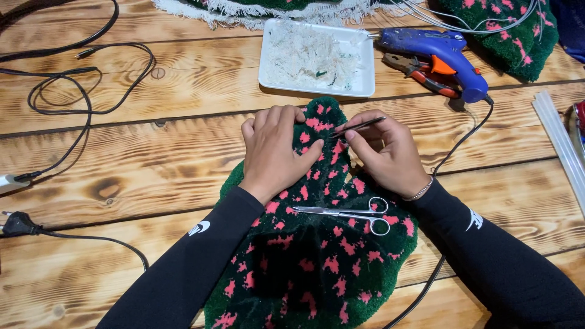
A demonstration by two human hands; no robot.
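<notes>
A dark green tufted piece with pink spots (317,262) lies on the wooden table in front of me. My left hand (274,149) presses down on its upper part, fingers curled over the far edge. My right hand (384,152) pinches thin dark tweezers (359,127), whose tips touch the pile close to my left fingertips. Small silver scissors (350,214) rest shut on the piece, just below both hands.
A white tray (365,85) with pale yarn scraps sits behind the piece. A blue glue gun (436,52) and red-handled pliers (420,74) lie to its right, with clear glue sticks (557,137) at the far right. Black cables (73,91) loop at left. More tufted fabric (512,30) lies at the back.
</notes>
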